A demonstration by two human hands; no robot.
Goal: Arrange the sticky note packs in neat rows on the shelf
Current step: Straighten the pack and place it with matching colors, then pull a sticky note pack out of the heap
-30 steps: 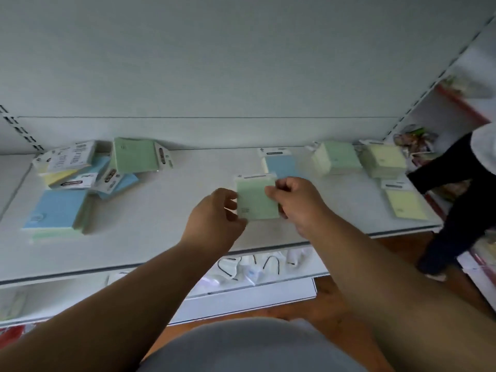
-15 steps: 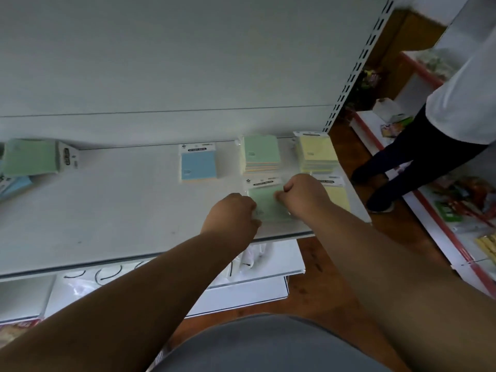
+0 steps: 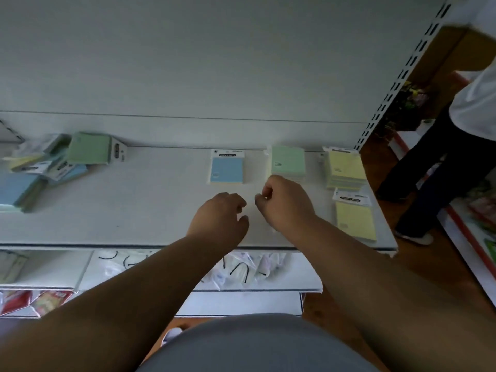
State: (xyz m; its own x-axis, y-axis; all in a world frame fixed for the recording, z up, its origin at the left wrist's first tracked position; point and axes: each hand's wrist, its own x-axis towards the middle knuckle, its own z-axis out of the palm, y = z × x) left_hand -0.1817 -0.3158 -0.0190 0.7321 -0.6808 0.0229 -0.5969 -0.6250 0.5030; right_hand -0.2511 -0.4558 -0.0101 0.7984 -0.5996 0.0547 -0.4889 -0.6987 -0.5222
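1. The blue pack [image 3: 226, 171] lies flat at the back of the shelf [image 3: 134, 210], label end toward the rear wall.
2. The left hand [image 3: 220, 218] hovers in front of the blue pack, above bare shelf. Its grip is loose, with the fingers lightly curled and nothing in them.
3. The right hand [image 3: 284, 202] is in front and to the right of the blue pack. Its grip is drawn in tight, thumb against the curled fingers. Whether it pinches anything cannot be told.
4. The green pack [image 3: 288, 163] sits just right of the blue pack, directly behind the right hand's knuckles.
5. Further right of the blue pack stands a yellow stack [image 3: 345, 167], with a single yellow pack [image 3: 354, 221] in front of it.
6. Far left of the blue pack lies a jumbled heap of packs [image 3: 53, 162], green, blue and yellow, overlapping at angles.
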